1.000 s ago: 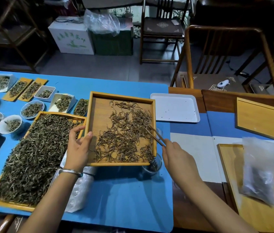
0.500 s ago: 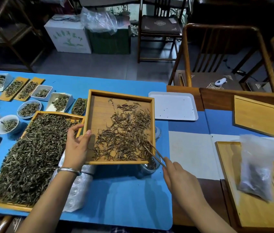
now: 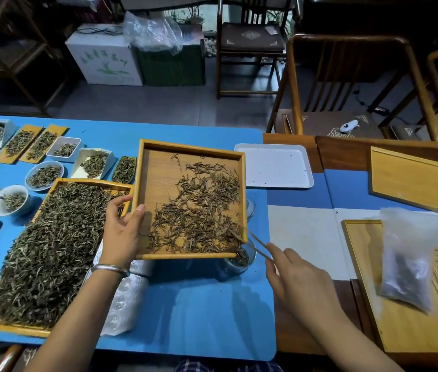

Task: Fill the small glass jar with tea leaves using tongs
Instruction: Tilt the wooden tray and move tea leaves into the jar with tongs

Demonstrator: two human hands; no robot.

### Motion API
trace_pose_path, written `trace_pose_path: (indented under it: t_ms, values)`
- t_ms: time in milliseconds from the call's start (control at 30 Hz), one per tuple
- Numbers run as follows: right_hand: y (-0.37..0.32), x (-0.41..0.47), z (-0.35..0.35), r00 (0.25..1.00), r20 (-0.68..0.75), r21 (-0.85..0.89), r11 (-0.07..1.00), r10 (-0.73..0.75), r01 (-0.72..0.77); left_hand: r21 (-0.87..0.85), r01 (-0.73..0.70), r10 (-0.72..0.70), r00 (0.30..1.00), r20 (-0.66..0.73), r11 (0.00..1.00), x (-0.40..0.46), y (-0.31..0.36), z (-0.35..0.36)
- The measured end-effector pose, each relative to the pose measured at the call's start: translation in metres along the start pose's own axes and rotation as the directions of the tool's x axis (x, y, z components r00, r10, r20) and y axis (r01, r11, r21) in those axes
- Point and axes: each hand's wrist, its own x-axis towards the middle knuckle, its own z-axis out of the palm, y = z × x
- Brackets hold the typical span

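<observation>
Risk first, largest to smallest: tilted tray (image 3: 142,183), held over the blue worktop (image 3: 185,304) by one edge, could tip further and dump its whole heap of leaves (image 3: 199,218) past the jar (image 3: 238,260); cause would be the one-sided hold. Could also knock the jar, since the low corner sits right above its mouth. Smaller: sweeping too fast with the tongs (image 3: 251,238) likely scatters leaves onto the cloth

Left hand (image 3: 121,232) wrapped over the tray's left rim, thumb on top, wrist bent back. Right hand (image 3: 301,277) low beside the jar, fingertips pinching the tongs' rear end, tips pressed nearly together among leaves at the tray's near right corner
</observation>
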Motion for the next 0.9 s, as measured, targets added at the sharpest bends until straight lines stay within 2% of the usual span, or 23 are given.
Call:
trace_pose_path:
  t_ms: [200, 400, 700, 900]
  values:
    - [-0.009, 0.032, 0.001, 0.997, -0.045, 0.057, 0.997, 0.057, -0.054, -0.003, -0.010, 0.010, 1.000, 0.006, 1.000, 0.000, 0.001, 0.001]
    - [-0.016, 0.038, 0.009, 0.999, -0.034, 0.083, 0.996, -0.035, 0.038, 0.011, -0.051, 0.051, 0.999, 0.006, 0.999, -0.001, 0.004, 0.001]
    - [-0.004, 0.011, 0.013, 0.998, 0.014, 0.029, 0.998, -0.064, 0.063, -0.004, -0.090, 0.090, 0.996, 0.004, 0.996, -0.003, 0.000, -0.002]
    - [0.006, -0.010, 0.011, 0.985, 0.070, -0.119, 0.979, -0.159, 0.166, 0.012, -0.090, 0.090, 0.996, 0.014, 0.996, -0.001, 0.000, -0.001]
